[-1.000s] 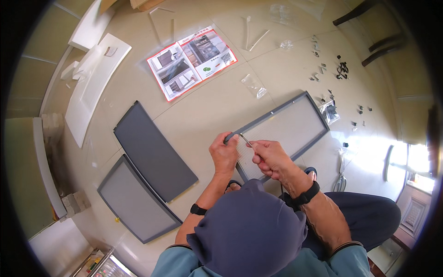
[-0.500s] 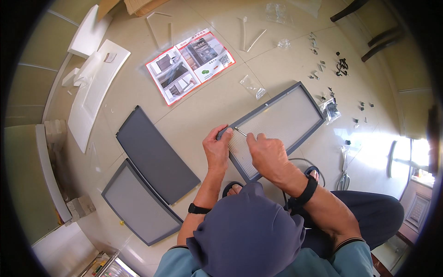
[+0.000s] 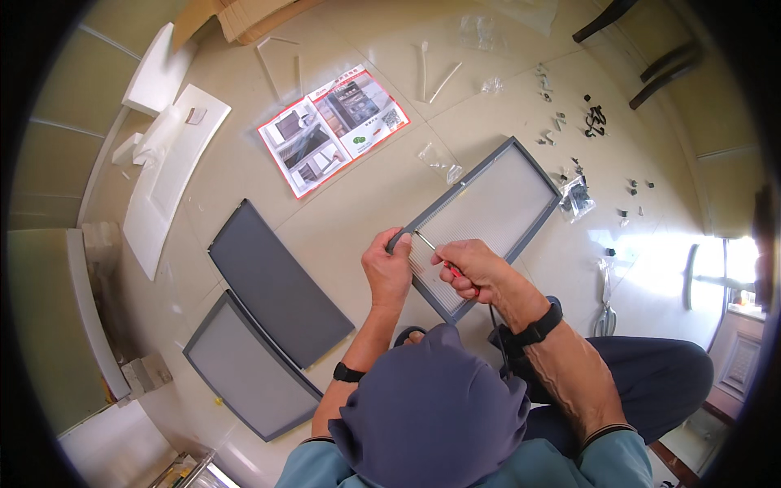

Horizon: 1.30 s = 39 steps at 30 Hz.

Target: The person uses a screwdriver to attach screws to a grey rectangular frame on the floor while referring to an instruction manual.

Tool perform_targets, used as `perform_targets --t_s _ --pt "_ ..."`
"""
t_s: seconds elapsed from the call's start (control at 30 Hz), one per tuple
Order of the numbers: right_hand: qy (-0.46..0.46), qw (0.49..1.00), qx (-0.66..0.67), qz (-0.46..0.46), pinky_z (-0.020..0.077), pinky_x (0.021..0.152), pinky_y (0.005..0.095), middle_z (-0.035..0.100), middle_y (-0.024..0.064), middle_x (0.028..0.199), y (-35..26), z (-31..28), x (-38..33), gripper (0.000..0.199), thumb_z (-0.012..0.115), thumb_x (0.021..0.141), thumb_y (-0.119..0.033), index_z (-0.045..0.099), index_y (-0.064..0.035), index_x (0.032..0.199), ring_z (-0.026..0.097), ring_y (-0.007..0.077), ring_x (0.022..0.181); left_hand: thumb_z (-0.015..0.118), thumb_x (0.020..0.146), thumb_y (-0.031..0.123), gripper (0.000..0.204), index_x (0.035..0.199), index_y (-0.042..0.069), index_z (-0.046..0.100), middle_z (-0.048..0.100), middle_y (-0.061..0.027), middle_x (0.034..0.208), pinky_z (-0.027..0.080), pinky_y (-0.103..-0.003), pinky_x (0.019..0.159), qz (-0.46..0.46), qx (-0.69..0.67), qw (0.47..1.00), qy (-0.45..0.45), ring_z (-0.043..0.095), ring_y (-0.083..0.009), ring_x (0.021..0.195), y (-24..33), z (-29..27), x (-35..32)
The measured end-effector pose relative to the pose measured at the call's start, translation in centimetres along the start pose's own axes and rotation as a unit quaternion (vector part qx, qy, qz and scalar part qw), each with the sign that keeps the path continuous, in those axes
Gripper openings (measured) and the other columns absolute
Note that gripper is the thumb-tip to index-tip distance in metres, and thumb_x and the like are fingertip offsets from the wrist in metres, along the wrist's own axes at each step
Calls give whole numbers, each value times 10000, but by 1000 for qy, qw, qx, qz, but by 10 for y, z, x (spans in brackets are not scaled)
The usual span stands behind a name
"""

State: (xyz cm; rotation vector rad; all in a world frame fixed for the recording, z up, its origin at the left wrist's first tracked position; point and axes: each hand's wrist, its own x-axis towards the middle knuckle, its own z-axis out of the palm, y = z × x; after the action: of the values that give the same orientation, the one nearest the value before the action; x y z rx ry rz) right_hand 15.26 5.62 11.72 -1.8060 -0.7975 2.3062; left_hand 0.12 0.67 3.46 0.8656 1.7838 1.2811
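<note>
A grey-framed panel (image 3: 496,203) with a ribbed translucent face lies on the tiled floor in front of me. My left hand (image 3: 389,268) pinches the panel's near left corner. My right hand (image 3: 473,270) grips a screwdriver (image 3: 433,250) with a red handle, its metal tip pointing at that same corner, right beside my left fingers. Whatever small part sits under the tip is too small to make out. A dark band wraps each wrist.
Two more grey panels (image 3: 277,285) (image 3: 244,370) lie to the left. An instruction leaflet (image 3: 333,126) lies ahead, white foam pieces (image 3: 167,171) at far left, small bags and several loose fittings (image 3: 582,195) to the right. Cardboard (image 3: 244,12) sits at the top.
The view has shifted down slightly. My hands have stayed together at the panel's corner, the screwdriver tip now lower and closer against the frame.
</note>
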Motion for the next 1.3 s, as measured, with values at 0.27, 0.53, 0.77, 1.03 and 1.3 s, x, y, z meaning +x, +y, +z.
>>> perform_targets --t_s 0.27,0.53,0.77,1.03,1.3 --pt "213 682 -508 -481 419 376 359 637 117 687 34 -3 30 87 581 878 -107 596 -22 886 601 207 484 704 863 118 194 983 -34 695 687 -78 781 509 -279 690 19 -30 999 2 621 -135 721 5 1 8" --pt "-140 955 253 58 257 310 247 517 28 621 0 -13 19 227 535 964 -205 587 -12 856 364 57 397 680 882 97 180 996 -42 690 668 -50 793 492 -265 675 -3 -9 1000 0 598 -118 717 10 -2 5" --pt "98 938 -277 -182 413 376 343 589 100 612 -12 5 4 270 579 925 -203 605 13 765 529 156 413 670 892 127 215 1006 -55 687 669 -44 813 483 -259 684 -3 22 1000 13 584 -105 735 9 -5 4" --pt "115 941 -180 -264 326 326 288 544 36 581 1 19 25 284 565 957 -240 576 -30 766 430 104 375 676 895 129 220 1009 -59 684 645 -35 794 480 -260 672 -67 -54 996 15 571 -104 729 16 -3 7" --pt "-94 961 256 53 241 299 212 508 19 624 5 11 25 250 531 985 -246 533 -17 884 308 61 366 680 883 116 201 1008 -40 684 677 -71 791 504 -273 692 -3 -22 1000 6 610 -126 734 -4 -3 8"
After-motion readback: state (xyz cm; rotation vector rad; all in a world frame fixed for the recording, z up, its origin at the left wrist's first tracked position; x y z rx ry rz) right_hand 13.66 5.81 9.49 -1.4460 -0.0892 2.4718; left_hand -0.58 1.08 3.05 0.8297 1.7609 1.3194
